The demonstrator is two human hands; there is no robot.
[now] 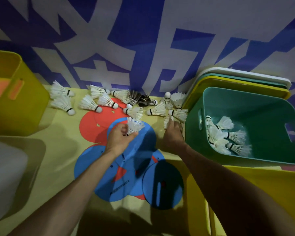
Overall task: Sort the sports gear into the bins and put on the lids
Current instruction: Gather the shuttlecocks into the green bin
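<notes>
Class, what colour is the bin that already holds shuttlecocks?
Teal green. The bin shows best in the head view, on the right.

White shuttlecocks (90, 103) strewn by the wall (143, 48), others (lying sideways) in green bin (262, 108)

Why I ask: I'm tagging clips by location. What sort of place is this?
Probably a sports hall or gym storeroom, indoors: loose shuttlecocks lie along a wall with big blue lettering, flat round markers cover the yellow floor, and storage bins stand around.
</notes>
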